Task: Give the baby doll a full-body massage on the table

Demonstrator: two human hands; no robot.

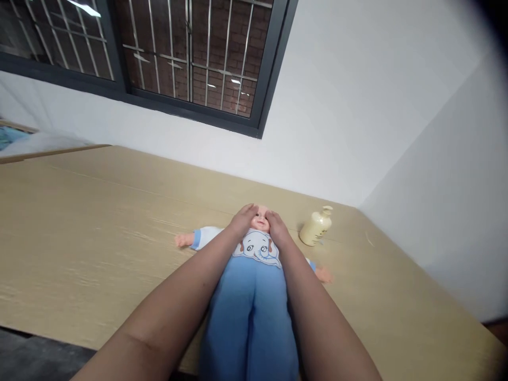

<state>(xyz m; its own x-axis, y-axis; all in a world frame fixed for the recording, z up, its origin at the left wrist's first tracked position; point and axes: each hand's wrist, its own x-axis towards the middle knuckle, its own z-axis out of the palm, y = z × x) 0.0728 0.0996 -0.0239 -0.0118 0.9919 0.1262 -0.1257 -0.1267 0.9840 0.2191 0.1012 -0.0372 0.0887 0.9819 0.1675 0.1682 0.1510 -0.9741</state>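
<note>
A baby doll (254, 307) lies on its back, in blue trousers and a white top with an elephant face on the chest. My left hand (243, 218) rests along the left side of the doll's head, fingers stretched out and lying flat. On the other side, my right hand (277, 226) touches the cheek in the same way, its fingers straight. Between my hands the doll's face (261, 219) shows. My forearms reach over its body and cover part of its arms. Its small hands stick out to both sides.
A pale yellow pump bottle (315, 227) stands to the right of the doll's head, on the tan table (99, 227). Behind the table are a white wall (337, 106) and a dark-framed window (190, 58) with metal bars. Light blue and white fabric (16, 138) lies at the far left.
</note>
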